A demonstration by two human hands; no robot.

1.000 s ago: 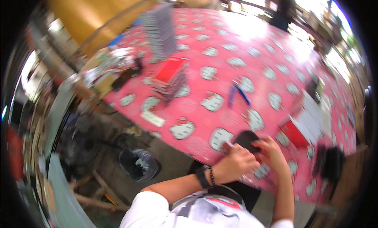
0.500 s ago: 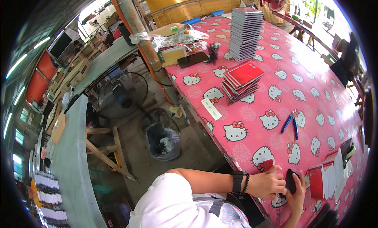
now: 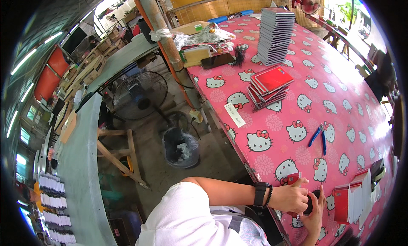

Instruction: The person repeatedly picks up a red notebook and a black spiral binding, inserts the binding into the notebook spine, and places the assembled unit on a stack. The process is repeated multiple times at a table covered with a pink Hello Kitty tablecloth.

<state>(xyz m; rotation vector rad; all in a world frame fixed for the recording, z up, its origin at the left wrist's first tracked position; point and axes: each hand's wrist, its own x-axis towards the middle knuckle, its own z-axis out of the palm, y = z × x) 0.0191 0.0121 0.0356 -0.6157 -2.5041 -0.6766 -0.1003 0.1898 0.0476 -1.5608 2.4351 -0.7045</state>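
Note:
At the near edge of the pink table [image 3: 267,160], my left hand [image 3: 290,198] lies over a small red notebook [image 3: 293,178], its fingers curled down on it and hiding most of it. My right hand [image 3: 314,216] is beside it, thumb and fingers around a dark rounded object [image 3: 314,201] whose kind I cannot make out. The left fingertips meet this object at its left side. Beyond my hands lie blue-handled pliers [image 3: 318,140] with their handles spread. To the right, a row of red-covered notebooks [image 3: 341,205] stands on edge.
A short stack of red notebooks [image 3: 274,79] and a tall notebook pile [image 3: 275,38] stand farther back. A white paper strip [image 3: 235,115] lies near the left edge. Left of the table are a lined bin [image 3: 180,148], a floor fan [image 3: 140,95] and a post [image 3: 168,42].
The view has shifted slightly, so the table's things sit farther right. My right hand and the dark object have moved down against my left fingers, which now cover more of it.

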